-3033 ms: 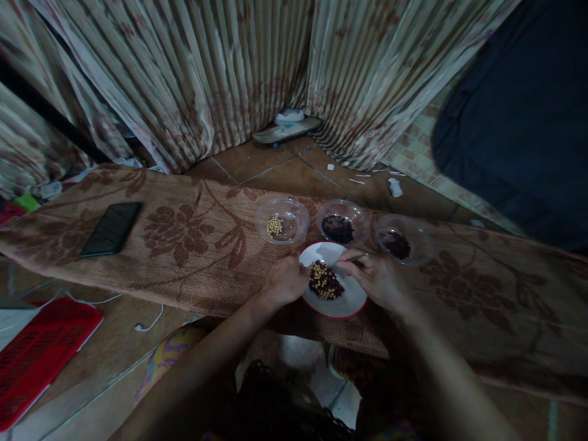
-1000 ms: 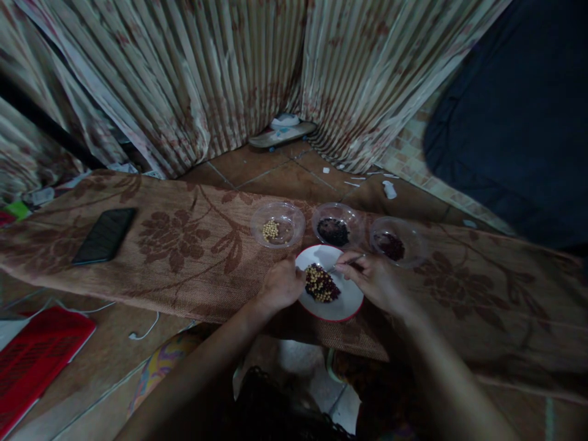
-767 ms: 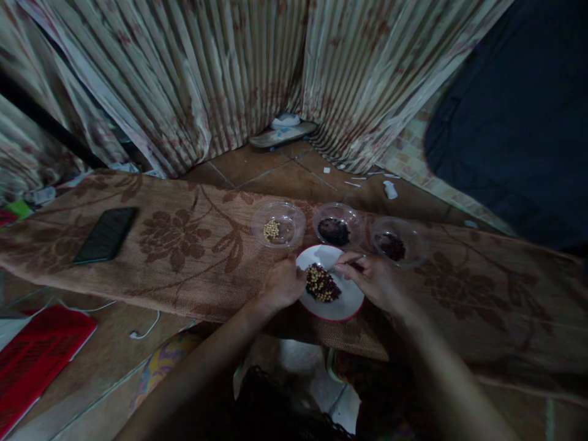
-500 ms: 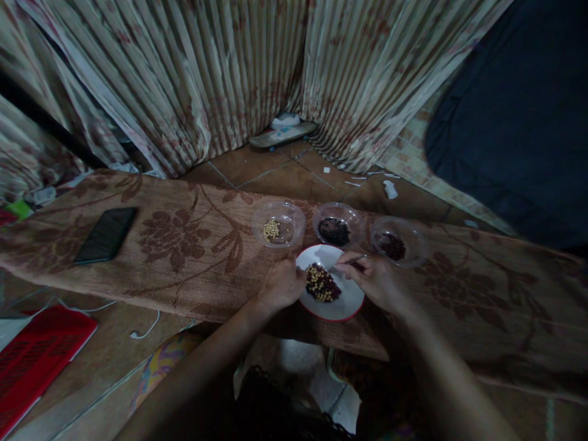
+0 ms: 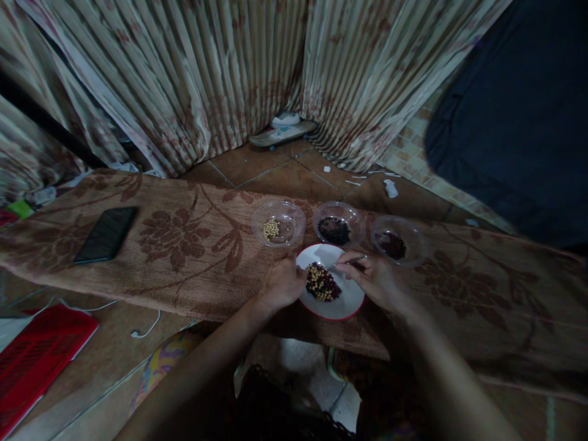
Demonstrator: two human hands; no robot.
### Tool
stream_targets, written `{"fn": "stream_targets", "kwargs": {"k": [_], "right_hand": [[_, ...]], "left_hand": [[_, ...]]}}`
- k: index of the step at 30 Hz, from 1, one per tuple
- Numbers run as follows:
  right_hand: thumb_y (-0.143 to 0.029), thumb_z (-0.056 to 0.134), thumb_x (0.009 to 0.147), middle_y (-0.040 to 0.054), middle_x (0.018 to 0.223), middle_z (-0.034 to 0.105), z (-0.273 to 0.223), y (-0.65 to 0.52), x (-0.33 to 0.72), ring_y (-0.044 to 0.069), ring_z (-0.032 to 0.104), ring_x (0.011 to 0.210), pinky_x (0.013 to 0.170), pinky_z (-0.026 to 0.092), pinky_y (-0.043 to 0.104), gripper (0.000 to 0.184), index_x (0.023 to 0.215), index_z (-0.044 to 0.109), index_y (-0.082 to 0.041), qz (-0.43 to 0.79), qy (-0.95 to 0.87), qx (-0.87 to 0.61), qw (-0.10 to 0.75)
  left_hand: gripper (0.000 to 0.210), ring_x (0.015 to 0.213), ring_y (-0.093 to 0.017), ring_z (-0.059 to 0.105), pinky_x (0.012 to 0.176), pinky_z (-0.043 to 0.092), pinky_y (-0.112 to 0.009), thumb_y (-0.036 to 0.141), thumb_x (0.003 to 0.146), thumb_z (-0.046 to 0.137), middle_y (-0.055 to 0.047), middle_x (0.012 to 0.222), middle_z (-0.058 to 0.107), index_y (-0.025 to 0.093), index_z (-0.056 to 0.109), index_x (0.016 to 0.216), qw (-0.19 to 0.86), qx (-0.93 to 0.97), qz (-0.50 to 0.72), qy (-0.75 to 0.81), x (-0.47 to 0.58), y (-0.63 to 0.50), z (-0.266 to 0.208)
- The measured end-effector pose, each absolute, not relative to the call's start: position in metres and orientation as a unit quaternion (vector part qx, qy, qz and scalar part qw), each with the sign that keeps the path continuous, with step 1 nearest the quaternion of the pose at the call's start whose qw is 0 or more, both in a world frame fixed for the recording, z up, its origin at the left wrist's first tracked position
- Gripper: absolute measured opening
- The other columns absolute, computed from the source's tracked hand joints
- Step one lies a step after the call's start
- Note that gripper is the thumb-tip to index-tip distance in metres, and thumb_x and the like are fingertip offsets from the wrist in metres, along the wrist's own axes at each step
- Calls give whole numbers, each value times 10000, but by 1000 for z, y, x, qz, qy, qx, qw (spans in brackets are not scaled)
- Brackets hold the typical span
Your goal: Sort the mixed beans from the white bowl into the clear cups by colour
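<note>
My left hand (image 5: 285, 283) is closed on the left rim of a white plate (image 5: 351, 300) with a red edge. A mixed heap of yellow and dark red beans (image 5: 322, 283) lies on the plate. Over the plate's right side, my right hand (image 5: 374, 275) is closed around the handle of a metal spoon (image 5: 356, 260); its tip reaches toward the top of the heap. Just behind the plate stand three clear plastic bowls: one with yellow beans (image 5: 271, 229), one with black beans (image 5: 334, 230), and one with dark red beans (image 5: 392, 246).
A brown flowered cloth (image 5: 206, 282) covers the long table. A black phone (image 5: 106, 234) lies on its left part. Beyond are a skateboard (image 5: 282, 133) on the tiled floor and striped curtains (image 5: 239, 73). A red basket (image 5: 43, 361) is at lower left.
Almost nothing differs. Both hands keep their places at the plate, and the spoon has shifted only very slightly.
</note>
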State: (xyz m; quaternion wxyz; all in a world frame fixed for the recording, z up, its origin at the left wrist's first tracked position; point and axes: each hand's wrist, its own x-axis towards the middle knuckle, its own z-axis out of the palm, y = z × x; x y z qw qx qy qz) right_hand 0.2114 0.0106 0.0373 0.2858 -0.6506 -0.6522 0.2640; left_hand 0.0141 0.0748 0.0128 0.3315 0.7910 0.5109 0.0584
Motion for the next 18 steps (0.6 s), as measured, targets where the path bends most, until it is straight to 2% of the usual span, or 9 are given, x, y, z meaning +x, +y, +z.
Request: {"fn": "stream_targets", "kwargs": {"k": [15, 18], "right_hand": [[-428, 519, 846, 14, 762, 690, 36, 10, 212, 164, 616, 616, 579, 456, 267, 260, 817, 656, -209, 274, -651, -645, 293], [-427, 537, 835, 29, 796, 691, 39, 9, 214, 167, 615, 645, 591, 469, 272, 263, 793, 662, -199, 279, -639, -638, 327]], "left_hand": [[303, 820, -211, 644, 738, 491, -307, 250, 840, 380, -119, 915, 676, 128, 561, 1049, 319, 800, 63, 505, 13, 75, 7], [291, 836, -211, 642, 748, 489, -303, 245, 832, 392, -117, 921, 676, 132, 562, 1039, 315, 802, 63, 504, 13, 75, 8]]}}
